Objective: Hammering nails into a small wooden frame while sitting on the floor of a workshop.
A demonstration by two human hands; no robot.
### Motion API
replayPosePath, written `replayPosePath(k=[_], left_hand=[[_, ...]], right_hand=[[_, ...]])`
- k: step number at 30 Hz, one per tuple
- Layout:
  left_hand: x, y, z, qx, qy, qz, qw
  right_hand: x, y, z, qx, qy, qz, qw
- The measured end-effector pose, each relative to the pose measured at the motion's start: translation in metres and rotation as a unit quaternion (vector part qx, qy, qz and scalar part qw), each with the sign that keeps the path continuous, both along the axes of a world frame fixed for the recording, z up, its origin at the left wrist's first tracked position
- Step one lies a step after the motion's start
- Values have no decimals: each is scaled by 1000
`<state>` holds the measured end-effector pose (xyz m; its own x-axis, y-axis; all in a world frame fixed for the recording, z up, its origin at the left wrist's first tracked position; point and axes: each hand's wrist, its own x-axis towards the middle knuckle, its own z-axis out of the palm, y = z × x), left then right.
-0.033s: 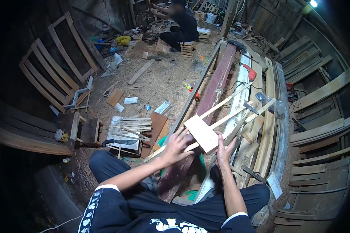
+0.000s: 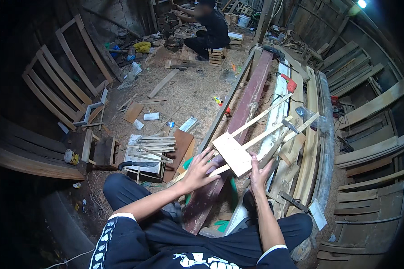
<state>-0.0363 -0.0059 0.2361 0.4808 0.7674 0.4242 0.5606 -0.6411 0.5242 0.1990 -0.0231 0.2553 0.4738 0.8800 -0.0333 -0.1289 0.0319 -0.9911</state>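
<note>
A pale rectangular wooden board (image 2: 232, 154) lies tilted across long narrow wooden slats (image 2: 267, 136) that run out toward the upper right. My left hand (image 2: 201, 170) is at the board's left side, closed loosely around a slat, with the fingers close to the board's corner. At the right edge, my right hand (image 2: 259, 174) grips the board, its thumb on top and the other fingers partly hidden beside it. Just past the board, a hammer (image 2: 290, 125) rests across the slats. The board is above a dark red beam (image 2: 251, 98).
Thin wooden strips (image 2: 155, 148) are piled on a low stand at left. A red power tool (image 2: 289, 83) and a clamp-like metal tool (image 2: 293, 201) lie on the planks. Wooden frames (image 2: 60, 80) lean at left. Another person (image 2: 213, 31) crouches at the back.
My left hand has shifted very slightly to the left. The board, my right hand and the hammer look almost unchanged.
</note>
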Motion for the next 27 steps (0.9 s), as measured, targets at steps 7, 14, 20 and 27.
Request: replayPosePath(k=[7,14,20,27], left_hand=[[1,4,-46,-131,-87,-51,986],[16,-20,-54,-162,-105,-11,981],[17,-15,-45,-112,-82,-15,990],[15,-16,-49,-116,-48,1,992]], right_hand=[[-7,0,-34,54,-63,6,997],[-11,-11,-40,53,-98,-42,993],[-16,-8,-36,59,-103,-35,992],[-9,-4,-41,47,-142,-13,989]])
